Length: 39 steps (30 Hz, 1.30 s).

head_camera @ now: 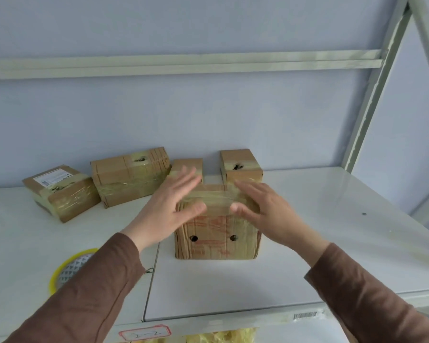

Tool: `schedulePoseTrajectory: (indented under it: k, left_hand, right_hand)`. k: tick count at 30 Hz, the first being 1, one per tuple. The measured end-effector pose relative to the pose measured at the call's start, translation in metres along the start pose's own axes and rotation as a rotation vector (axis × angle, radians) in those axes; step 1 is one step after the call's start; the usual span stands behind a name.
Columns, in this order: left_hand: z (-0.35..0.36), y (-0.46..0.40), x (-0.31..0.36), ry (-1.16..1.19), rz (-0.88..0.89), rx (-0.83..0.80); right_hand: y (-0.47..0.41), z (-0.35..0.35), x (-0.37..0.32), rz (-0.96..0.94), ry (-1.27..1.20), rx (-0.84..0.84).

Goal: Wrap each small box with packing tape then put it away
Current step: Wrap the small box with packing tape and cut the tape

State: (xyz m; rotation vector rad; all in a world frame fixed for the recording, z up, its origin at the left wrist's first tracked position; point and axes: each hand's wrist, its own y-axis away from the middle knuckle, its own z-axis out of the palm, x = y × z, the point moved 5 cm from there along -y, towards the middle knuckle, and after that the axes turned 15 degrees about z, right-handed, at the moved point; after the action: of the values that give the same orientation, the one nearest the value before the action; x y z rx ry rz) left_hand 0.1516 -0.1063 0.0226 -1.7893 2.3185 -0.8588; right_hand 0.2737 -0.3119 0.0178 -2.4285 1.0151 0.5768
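A small cardboard box (217, 235) with red print and two round holes in its front stands on the white shelf (307, 219), wrapped with a band of clear tape across its top. My left hand (170, 209) lies flat against the box's left upper side, fingers straight. My right hand (265, 210) lies flat against its right upper side, thumb on the taped top edge. A yellow-rimmed roll of packing tape (70, 267) lies on the shelf at the left, partly hidden by my left sleeve.
Several taped boxes stand along the back wall: a flat labelled one (61, 193) at the left, a larger one (129, 178), and two small ones (187, 167) (240, 165) behind my hands. A shelf upright (372, 100) rises at the right. A label (144, 332) marks the front edge.
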Motion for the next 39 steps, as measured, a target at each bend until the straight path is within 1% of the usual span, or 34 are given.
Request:
schedulePoseTrajectory:
  k: [1, 2, 3, 5, 9, 13, 14, 15, 16, 17, 18, 19, 20, 21, 22, 23, 24, 25, 26, 28, 30, 31, 32, 33, 36, 38, 39]
  left_hand:
    - [0.006, -0.004, 0.005, -0.090, 0.056, -0.152]
    - [0.012, -0.005, 0.007, -0.171, 0.083, -0.265]
    - [0.016, -0.006, 0.008, -0.230, 0.093, -0.320]
    - [0.019, -0.005, 0.008, -0.283, 0.089, -0.305]
    - [0.019, -0.006, 0.007, -0.276, 0.056, -0.223]
    - [0.022, -0.006, 0.007, -0.254, 0.037, -0.228]
    - [0.022, -0.006, 0.007, -0.218, 0.041, -0.225]
    - [0.021, -0.004, 0.007, -0.126, 0.039, -0.198]
    - [0.018, -0.004, 0.005, 0.031, 0.015, -0.140]
    - [0.013, -0.002, 0.002, 0.225, -0.044, -0.048]
    - [0.008, 0.001, -0.004, 0.419, -0.146, 0.069]
    - [0.005, 0.007, -0.013, 0.584, -0.286, 0.192]
    - [0.006, 0.015, -0.022, 0.701, -0.445, 0.282]
    - [0.012, 0.024, -0.029, 0.776, -0.597, 0.309]
    - [0.020, 0.033, -0.033, 0.824, -0.710, 0.278]
    - [0.027, 0.039, -0.032, 0.864, -0.769, 0.228]
    - [0.033, 0.041, -0.028, 0.912, -0.777, 0.197]
    - [0.036, 0.042, -0.023, 0.959, -0.746, 0.202]
    - [0.035, 0.039, -0.019, 1.003, -0.694, 0.248]
    - [0.028, 0.033, -0.013, 1.118, -0.586, 0.436]
    - [0.024, 0.036, -0.009, 1.188, -0.535, 0.634]
    - [0.025, 0.039, -0.007, 1.183, -0.530, 0.681]
    - [0.029, 0.044, -0.008, 1.166, -0.542, 0.686]
    - [0.035, 0.050, -0.008, 1.149, -0.553, 0.657]
    - [0.046, 0.060, -0.007, 1.138, -0.579, 0.534]
    - [0.046, 0.057, -0.015, 1.142, -0.642, 0.549]
    - [0.044, 0.053, -0.020, 1.149, -0.691, 0.557]
  right_hand:
    - [0.002, 0.004, -0.003, -0.045, 0.106, -0.088]
    - [0.003, 0.007, -0.006, -0.081, 0.205, -0.138]
    - [0.003, 0.010, -0.009, -0.108, 0.278, -0.154]
    - [0.003, 0.012, -0.014, -0.146, 0.351, -0.149]
    - [-0.004, 0.013, -0.018, -0.147, 0.362, -0.140]
    - [-0.007, 0.018, -0.017, -0.157, 0.371, -0.136]
    - [-0.006, 0.018, -0.016, -0.156, 0.348, -0.149]
    - [-0.005, 0.017, -0.013, -0.151, 0.284, -0.178]
    - [-0.004, 0.015, -0.010, -0.136, 0.163, -0.226]
    - [-0.003, 0.011, -0.007, -0.101, -0.010, -0.280]
    - [-0.003, 0.006, -0.003, -0.036, -0.208, -0.316]
    - [-0.004, 0.001, 0.004, 0.058, -0.400, -0.319]
    - [-0.005, -0.002, 0.013, 0.170, -0.550, -0.304]
    - [-0.006, -0.002, 0.021, 0.286, -0.636, -0.292]
    - [-0.005, 0.001, 0.027, 0.386, -0.658, -0.304]
    - [-0.003, 0.006, 0.030, 0.460, -0.643, -0.338]
    - [0.000, 0.011, 0.029, 0.500, -0.629, -0.378]
    - [0.002, 0.015, 0.027, 0.507, -0.648, -0.393]
    - [0.004, 0.016, 0.025, 0.492, -0.701, -0.375]
    - [0.003, 0.013, 0.023, 0.433, -0.859, -0.273]
    - [0.007, 0.013, 0.024, 0.407, -1.000, -0.164]
    - [0.010, 0.016, 0.025, 0.415, -1.057, -0.128]
    - [0.015, 0.019, 0.027, 0.427, -1.087, -0.102]
    - [0.019, 0.025, 0.029, 0.438, -1.104, -0.093]
    - [0.026, 0.038, 0.034, 0.418, -1.126, -0.173]
    - [0.020, 0.036, 0.035, 0.433, -1.113, -0.224]
    - [0.016, 0.035, 0.036, 0.470, -1.110, -0.254]
